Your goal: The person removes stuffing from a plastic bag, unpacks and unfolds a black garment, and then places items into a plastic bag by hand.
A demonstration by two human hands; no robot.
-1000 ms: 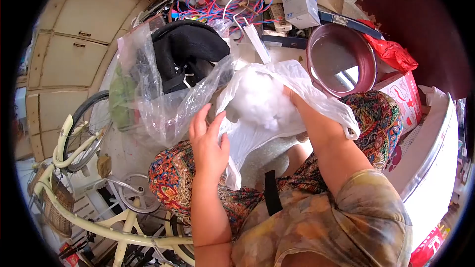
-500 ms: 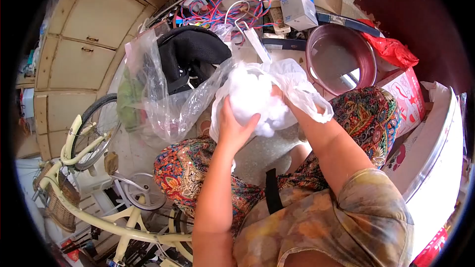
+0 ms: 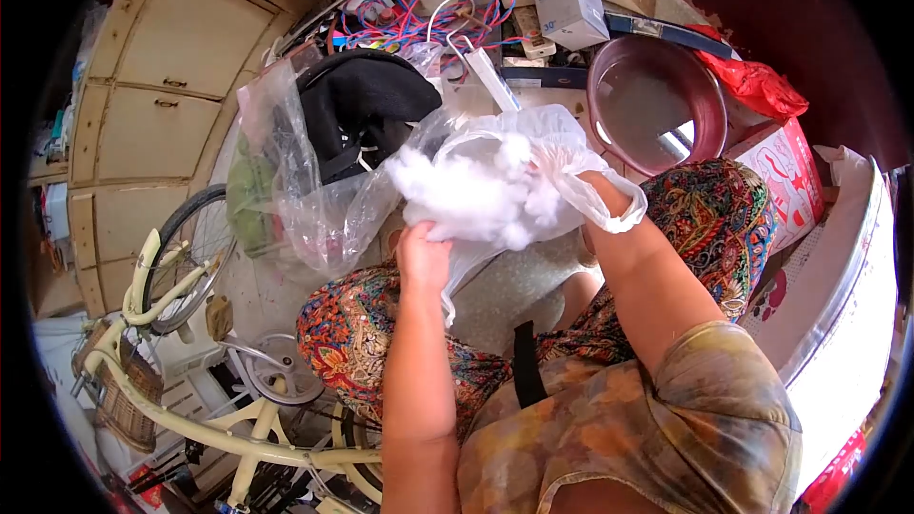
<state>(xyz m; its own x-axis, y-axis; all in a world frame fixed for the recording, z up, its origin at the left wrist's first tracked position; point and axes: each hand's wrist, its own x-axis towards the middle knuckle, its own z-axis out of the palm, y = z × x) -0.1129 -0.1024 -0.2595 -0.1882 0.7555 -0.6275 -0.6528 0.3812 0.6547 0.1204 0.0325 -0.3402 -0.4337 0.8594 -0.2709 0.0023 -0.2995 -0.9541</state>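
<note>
A loose mass of white fluffy stuffing (image 3: pixel 481 195) lies in and over the mouth of a thin white plastic bag (image 3: pixel 557 124) between my knees. My left hand (image 3: pixel 424 255) is closed at the stuffing's lower left edge, its fingers curled into the fibres. Part of the stuffing spreads up and left above that hand. My right hand (image 3: pixel 557 174) reaches into the bag at the stuffing's right side. A bag handle loops around my right wrist, and those fingers are mostly hidden by plastic and fluff.
A clear plastic bag (image 3: pixel 328 219) and a black padded item (image 3: pixel 367 100) lie to the left. Beyond are tangled red and blue cords (image 3: pixel 409 24), a blue-white box (image 3: pixel 569 9) and a brown basin (image 3: pixel 657 105) with water. A cream bicycle (image 3: pixel 205 430) stands at left.
My left hand has moved left and down and closed from a spread grasp. The stuffing has been drawn out leftward into a wider, flatter mass. My right hand stays in the bag.
</note>
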